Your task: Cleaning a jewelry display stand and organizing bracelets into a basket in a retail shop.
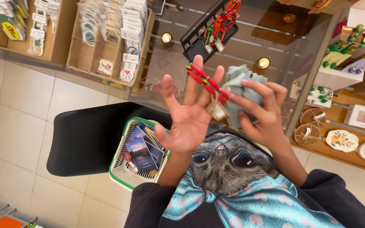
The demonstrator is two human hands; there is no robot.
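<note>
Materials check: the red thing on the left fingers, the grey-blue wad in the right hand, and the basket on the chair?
Red beaded bracelet: looks like small glossy beads, probably glass or plastic, with green and yellow ones at one end; a paper-like tag hangs on twine. Cloth: soft matte fabric, crumpled with ragged edges, likely cotton or microfibre. Basket: moulded plastic by its slotted whitish wall and green rim.
</note>
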